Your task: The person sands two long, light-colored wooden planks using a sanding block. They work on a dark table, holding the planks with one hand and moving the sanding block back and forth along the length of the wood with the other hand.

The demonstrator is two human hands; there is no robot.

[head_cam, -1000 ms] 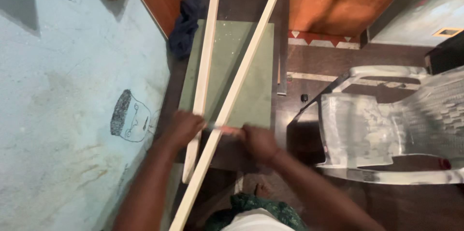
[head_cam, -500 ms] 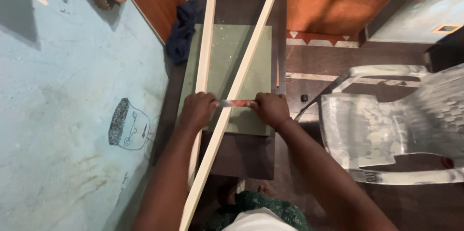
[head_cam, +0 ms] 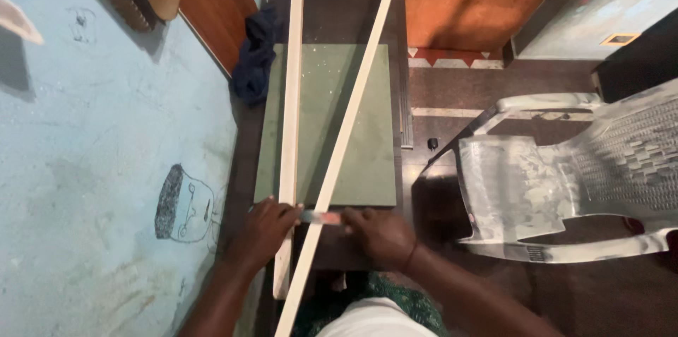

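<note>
Pinching small flat tool [head_cam: 319, 218] across slanted wood strip [head_cam: 344, 141]: L hand [head_cam: 263, 232] & R hand [head_cam: 379, 235], fingers closed on its ends.

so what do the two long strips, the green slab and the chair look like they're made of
The two strips look like pale bare wood, matt and unpainted. The green slab seems to be speckled stone or laminate; the look leaves it open. The chair looks like moulded plastic, whitish, glossy and scuffed.

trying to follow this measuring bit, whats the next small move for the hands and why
Probably press the small flat tool flat and square: it bridges the two pale wooden strips, which splay apart, with the left hand and right hand pinching its ends.
</note>
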